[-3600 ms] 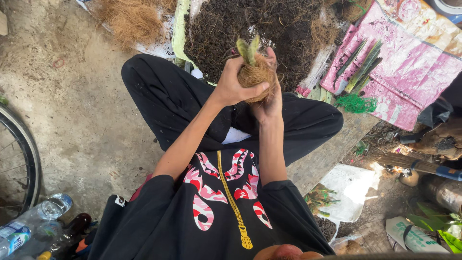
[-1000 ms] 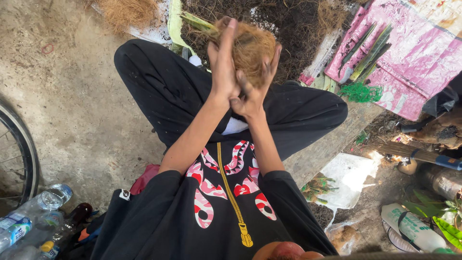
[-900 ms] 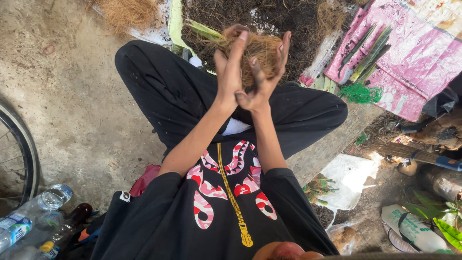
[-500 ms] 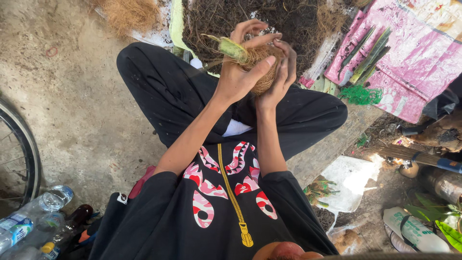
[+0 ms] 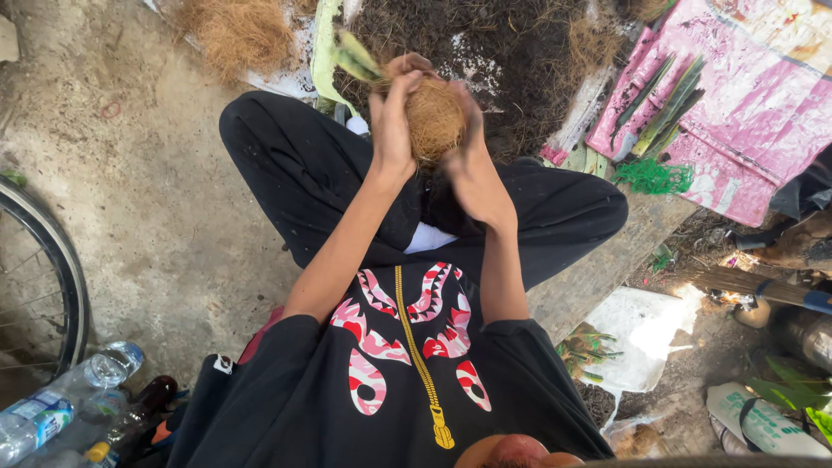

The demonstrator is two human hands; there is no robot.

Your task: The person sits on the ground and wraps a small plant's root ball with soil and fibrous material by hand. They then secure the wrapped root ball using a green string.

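Observation:
I sit cross-legged in black clothes and hold a ball of brown coconut fibre point(image 5: 434, 119) in front of me, over my lap. A small green plant shoot point(image 5: 355, 57) sticks out of the ball toward the upper left. My left hand point(image 5: 394, 121) presses the ball's left side with fingers pointing up. My right hand point(image 5: 468, 139) cups its right side and back. Both hands wrap the ball between their palms.
A heap of dark soil and fibre point(image 5: 520, 52) lies just beyond my knees, with loose brown fibre point(image 5: 238, 30) to its left. Green leaf cuttings point(image 5: 667, 104) rest on a pink sheet point(image 5: 763, 113) at right. Bicycle wheel point(image 5: 52, 286) and plastic bottles point(image 5: 61, 403) at left.
The hands have rolled the fibre ball between the palms, opening flat around it and closing again. The shoot swung from upright to pointing upper left.

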